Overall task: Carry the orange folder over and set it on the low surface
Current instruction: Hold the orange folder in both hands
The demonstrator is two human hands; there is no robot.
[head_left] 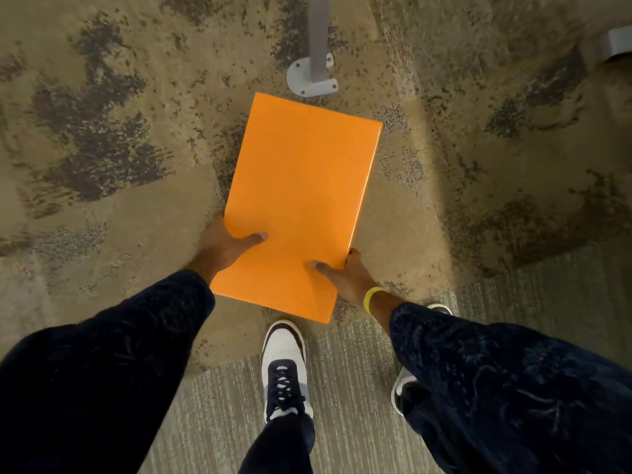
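The orange folder (301,200) is held flat in front of me, above the carpet, its long side pointing away and slightly tilted to the right. My left hand (227,246) grips its near left edge with the thumb on top. My right hand (349,277) grips the near right edge, thumb on the cover, with a yellow band on the wrist. Both arms wear dark sleeves. No low surface is in view.
Mottled tan and dark carpet (119,148) lies below, changing to striped grey carpet (212,405) near my feet. A grey metal post (316,39) with a bolted floor bracket stands just beyond the folder. Another grey foot (619,46) shows at the top right. My white and dark shoe (284,367) steps forward.
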